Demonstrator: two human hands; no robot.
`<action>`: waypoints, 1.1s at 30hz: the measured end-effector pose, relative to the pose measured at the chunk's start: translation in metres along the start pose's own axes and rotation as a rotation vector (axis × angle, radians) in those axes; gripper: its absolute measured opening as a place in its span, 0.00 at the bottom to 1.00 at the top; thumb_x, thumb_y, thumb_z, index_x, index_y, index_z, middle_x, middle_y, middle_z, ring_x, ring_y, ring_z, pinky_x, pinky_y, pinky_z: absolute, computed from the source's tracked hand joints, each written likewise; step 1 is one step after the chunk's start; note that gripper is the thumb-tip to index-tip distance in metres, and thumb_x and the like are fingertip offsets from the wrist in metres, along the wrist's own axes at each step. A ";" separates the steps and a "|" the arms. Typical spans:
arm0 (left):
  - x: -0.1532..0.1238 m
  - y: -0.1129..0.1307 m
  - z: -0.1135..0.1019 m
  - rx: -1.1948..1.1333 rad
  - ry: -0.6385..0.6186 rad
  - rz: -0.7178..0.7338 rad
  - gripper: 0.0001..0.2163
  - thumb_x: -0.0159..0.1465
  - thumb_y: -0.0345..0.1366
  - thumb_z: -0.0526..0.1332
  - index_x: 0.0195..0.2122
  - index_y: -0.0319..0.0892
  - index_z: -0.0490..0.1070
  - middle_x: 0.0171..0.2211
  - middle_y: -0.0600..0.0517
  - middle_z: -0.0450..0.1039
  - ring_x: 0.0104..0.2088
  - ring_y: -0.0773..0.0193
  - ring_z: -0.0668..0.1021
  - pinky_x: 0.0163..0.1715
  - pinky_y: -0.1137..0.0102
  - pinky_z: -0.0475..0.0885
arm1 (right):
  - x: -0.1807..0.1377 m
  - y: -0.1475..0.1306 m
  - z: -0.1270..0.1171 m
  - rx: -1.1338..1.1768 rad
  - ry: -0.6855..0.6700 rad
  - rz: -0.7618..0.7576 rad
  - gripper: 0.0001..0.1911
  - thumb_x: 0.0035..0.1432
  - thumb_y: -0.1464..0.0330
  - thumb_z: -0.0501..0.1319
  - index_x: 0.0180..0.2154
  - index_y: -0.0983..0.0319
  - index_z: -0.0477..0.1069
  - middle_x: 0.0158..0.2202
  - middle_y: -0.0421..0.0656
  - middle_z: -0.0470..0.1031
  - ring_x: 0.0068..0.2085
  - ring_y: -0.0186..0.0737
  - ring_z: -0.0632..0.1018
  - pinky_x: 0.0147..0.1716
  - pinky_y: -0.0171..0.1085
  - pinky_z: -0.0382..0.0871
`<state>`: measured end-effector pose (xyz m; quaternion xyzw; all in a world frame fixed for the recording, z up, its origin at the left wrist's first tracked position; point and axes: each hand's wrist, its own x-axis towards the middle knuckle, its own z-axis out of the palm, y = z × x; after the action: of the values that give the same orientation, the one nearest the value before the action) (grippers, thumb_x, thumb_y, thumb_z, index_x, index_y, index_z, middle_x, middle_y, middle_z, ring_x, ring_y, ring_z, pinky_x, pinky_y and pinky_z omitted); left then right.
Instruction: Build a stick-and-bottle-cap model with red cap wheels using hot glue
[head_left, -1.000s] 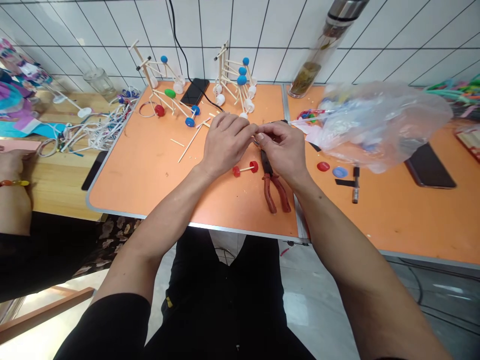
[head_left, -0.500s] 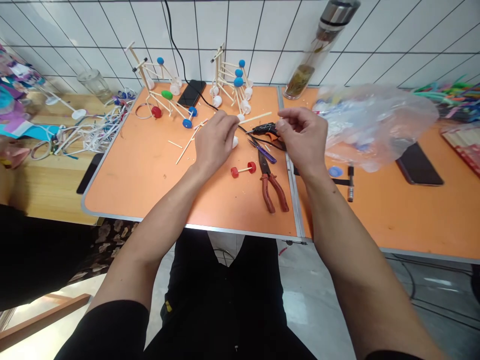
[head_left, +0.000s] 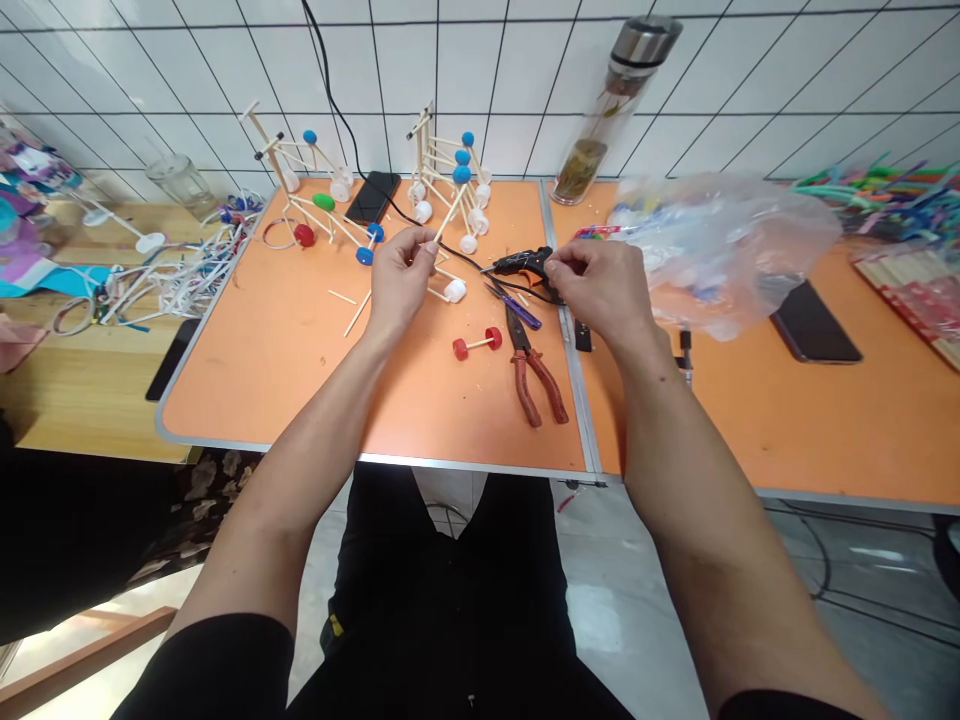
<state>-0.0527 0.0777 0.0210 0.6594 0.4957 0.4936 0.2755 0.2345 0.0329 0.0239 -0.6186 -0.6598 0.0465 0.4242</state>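
My left hand (head_left: 403, 280) pinches a thin wooden stick (head_left: 450, 216) that slants up and away to the right. Just below it, a white cap (head_left: 454, 291) sits at the end of another stick on the table. My right hand (head_left: 604, 290) is closed at thumb and fingertips, beside the back of a black glue gun (head_left: 521, 262). Whatever those fingertips may hold is too small or hidden. Between my arms lie a stick with red caps (head_left: 477, 344) at both ends, purple-handled tweezers or a similar tool (head_left: 523, 312), and red-handled pliers (head_left: 531, 372).
Two stick frames with coloured balls, one on the left (head_left: 324, 203) and one in the middle (head_left: 450, 165), stand near the tiled wall. A glass bottle (head_left: 589, 155), a clear plastic bag (head_left: 735, 250) and a phone (head_left: 816, 322) are to the right. White cords (head_left: 202, 255) lie left.
The stick in my left hand has swung from nearly level to a steep upward slant. My right hand has dropped slightly, and the whole view has shifted a little.
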 end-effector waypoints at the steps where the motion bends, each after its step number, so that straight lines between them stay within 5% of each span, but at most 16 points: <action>1: 0.000 -0.001 -0.001 -0.012 -0.002 -0.004 0.13 0.78 0.51 0.64 0.46 0.48 0.79 0.37 0.50 0.82 0.40 0.59 0.83 0.42 0.65 0.79 | 0.000 -0.002 -0.003 0.001 0.011 0.004 0.04 0.64 0.65 0.70 0.34 0.54 0.82 0.30 0.43 0.83 0.40 0.53 0.84 0.47 0.52 0.79; 5: 0.001 -0.002 0.000 -0.063 -0.003 -0.015 0.11 0.78 0.49 0.65 0.43 0.48 0.77 0.35 0.50 0.82 0.37 0.61 0.83 0.40 0.67 0.80 | -0.002 -0.013 -0.015 -0.006 -0.053 0.068 0.10 0.66 0.63 0.70 0.30 0.54 0.78 0.28 0.43 0.80 0.36 0.50 0.81 0.44 0.50 0.75; 9: 0.002 -0.005 0.002 -0.168 0.004 -0.054 0.10 0.77 0.44 0.67 0.38 0.46 0.76 0.30 0.52 0.78 0.33 0.63 0.82 0.35 0.69 0.77 | -0.016 -0.044 -0.024 -0.274 -0.419 0.077 0.15 0.63 0.58 0.72 0.28 0.55 0.74 0.25 0.43 0.77 0.33 0.49 0.79 0.37 0.46 0.69; 12: 0.003 -0.007 0.003 -0.254 -0.006 -0.074 0.10 0.74 0.43 0.70 0.37 0.45 0.76 0.27 0.53 0.76 0.30 0.64 0.80 0.31 0.72 0.73 | -0.034 -0.079 -0.029 -0.561 -0.638 0.051 0.18 0.65 0.49 0.69 0.41 0.57 0.79 0.34 0.47 0.83 0.38 0.54 0.82 0.36 0.44 0.66; 17: 0.004 -0.005 0.002 -0.340 -0.003 -0.098 0.05 0.74 0.36 0.69 0.39 0.44 0.78 0.25 0.55 0.73 0.26 0.67 0.76 0.29 0.73 0.69 | -0.064 -0.111 -0.033 -0.725 -0.811 0.073 0.28 0.69 0.44 0.65 0.57 0.59 0.76 0.43 0.53 0.87 0.45 0.62 0.85 0.38 0.45 0.66; 21: 0.002 0.003 0.001 -0.332 -0.011 -0.117 0.05 0.71 0.30 0.68 0.37 0.43 0.77 0.25 0.56 0.75 0.26 0.69 0.76 0.29 0.74 0.68 | -0.086 -0.106 -0.031 -0.760 -0.825 0.176 0.37 0.71 0.40 0.62 0.66 0.60 0.70 0.48 0.58 0.87 0.48 0.67 0.86 0.39 0.47 0.67; 29: -0.001 0.013 0.001 -0.382 -0.019 -0.133 0.10 0.67 0.20 0.62 0.35 0.42 0.76 0.25 0.57 0.73 0.25 0.71 0.74 0.30 0.76 0.68 | -0.114 -0.098 -0.041 -0.664 -0.670 0.308 0.19 0.75 0.60 0.52 0.57 0.62 0.73 0.49 0.61 0.85 0.44 0.66 0.85 0.37 0.48 0.64; 33: -0.002 0.016 0.002 -0.407 -0.030 -0.156 0.08 0.68 0.22 0.65 0.37 0.42 0.79 0.23 0.59 0.71 0.23 0.71 0.72 0.27 0.76 0.66 | -0.125 -0.073 -0.061 -0.207 -0.579 0.402 0.15 0.68 0.61 0.59 0.53 0.57 0.75 0.42 0.51 0.83 0.39 0.53 0.80 0.35 0.43 0.65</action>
<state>-0.0445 0.0704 0.0327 0.5569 0.4311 0.5509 0.4478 0.1994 -0.1191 0.0430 -0.7368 -0.6190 0.2350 0.1373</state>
